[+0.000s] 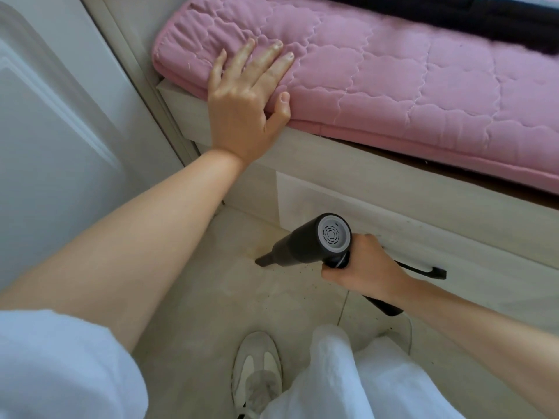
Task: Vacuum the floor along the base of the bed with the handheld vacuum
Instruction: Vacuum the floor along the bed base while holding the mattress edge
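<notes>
Handheld vacuum, black: handle gripped in curled fingers of right hand, nozzle tip on pale floor beside bed base (specks scattered below the knuckles). Left hand: fingers straight, spread flat on pink quilted mattress pad, holding nothing.

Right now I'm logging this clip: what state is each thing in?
Handheld vacuum: gripped, nozzle down at floor.
Right hand: curled round vacuum handle.
Left hand: flat, resting on pink mattress pad.
Drawer: closed.
Floor: scattered crumbs near nozzle.
</notes>
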Demonstrator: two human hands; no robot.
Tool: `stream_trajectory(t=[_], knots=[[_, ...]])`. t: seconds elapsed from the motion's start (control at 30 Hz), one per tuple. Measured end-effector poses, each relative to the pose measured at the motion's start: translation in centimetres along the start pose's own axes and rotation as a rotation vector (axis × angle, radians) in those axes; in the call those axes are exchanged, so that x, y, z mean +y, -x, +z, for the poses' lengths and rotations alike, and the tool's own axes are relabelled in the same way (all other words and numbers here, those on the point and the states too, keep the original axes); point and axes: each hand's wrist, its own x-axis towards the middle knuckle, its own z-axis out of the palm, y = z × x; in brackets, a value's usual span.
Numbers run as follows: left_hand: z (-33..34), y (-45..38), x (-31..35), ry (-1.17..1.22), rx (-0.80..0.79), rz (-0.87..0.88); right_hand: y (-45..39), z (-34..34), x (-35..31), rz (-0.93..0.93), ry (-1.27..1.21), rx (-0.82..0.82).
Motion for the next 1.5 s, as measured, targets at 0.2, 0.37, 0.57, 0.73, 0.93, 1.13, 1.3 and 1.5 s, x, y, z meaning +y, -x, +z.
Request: stream_trajectory(t=[0.2, 0.37, 0.57, 0.73, 0.93, 1.13, 1.3, 1.5], knots=[[0.3, 0.2, -0.3, -0.025, 0.014, 0.025, -0.6, 0.3, -0.2, -0.014, 0.054, 0.028], [0.5, 0.1, -0.1, -0.036, 0.024, 0.029, 0.0, 0.0, -0.1, -0.042, 0.087, -0.034], [0.1, 0.1, 0.1, -0.032, 0.021, 0.004, 1.4, -1.2, 0.1, -0.042, 0.051, -0.162], [-0.9, -0.3, 0.4, 0.008, -0.04, -0.026, 2.1, -2.5, -0.4, -0.035, 0.058, -0.281], [-1.1, -0.2, 0.7, 0.023, -0.054, -0.057, 2.3, -2.6, -0.9, -0.066, 0.088, -0.356], [-0.4, 0.0, 0.5, 0.016, -0.007, -0.036, 2.6, -1.2, -1.4, -0.05, -0.031, -0.358], [0.0, 0.2, 0.2, -0.008, 0.033, -0.006, 1.7, 0.1, -1.5, -0.041, -0.044, -0.371], [0.3, 0.3, 0.2, -0.03, 0.063, 0.009, 1.3, 0.5, -1.9, -0.025, -0.06, -0.393]])
